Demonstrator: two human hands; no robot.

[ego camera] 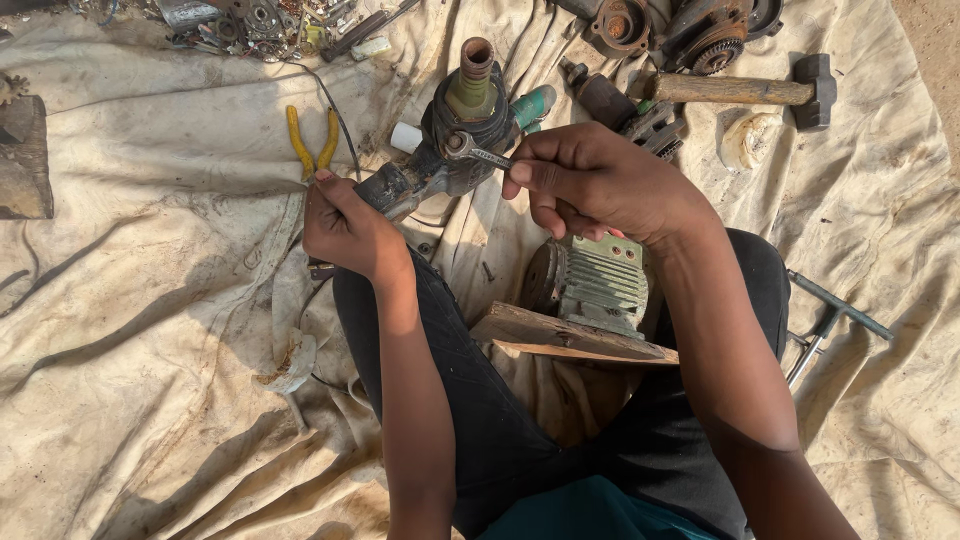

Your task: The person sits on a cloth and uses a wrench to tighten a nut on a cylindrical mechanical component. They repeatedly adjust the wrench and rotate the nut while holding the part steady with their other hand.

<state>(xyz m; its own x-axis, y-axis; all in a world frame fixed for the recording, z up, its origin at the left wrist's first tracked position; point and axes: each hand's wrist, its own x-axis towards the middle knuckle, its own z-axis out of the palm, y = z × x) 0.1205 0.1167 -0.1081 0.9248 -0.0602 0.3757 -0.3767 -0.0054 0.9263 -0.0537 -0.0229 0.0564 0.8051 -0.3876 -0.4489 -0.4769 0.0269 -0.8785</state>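
— Cream cloth [150, 330] underneath, creased all over. Room at the edges?

— Plenty of bare cloth at left and lower left. Crowded along the top: scrap metal bits [250, 22] at upper left, rusty motor parts [690, 25] at upper right, wooden-handled hammer [745, 90] lying crosswise near them. Yellow-handled pliers [312, 140] just beside the left hand [345, 230]. Metal rod tool [835, 315] by the right knee.

— And the power tool [450, 150]?

— Held above the lap, over the cloth, between both hands. Long axis slanted: grimy handle end down-left, rusty nose pointing up and away toward the top edge.

— Fingers?

— Left hand curled tight round the handle end. Right hand [600, 185] pinching the shank of a small spanner [475, 152], ring end seated on the tool's body, shank lying nearly level, pointing right.

— Below the hands?

— Green ribbed motor housing [595, 285] resting on a wooden board [570, 338] between the knees, close under the right wrist, little spare room there.
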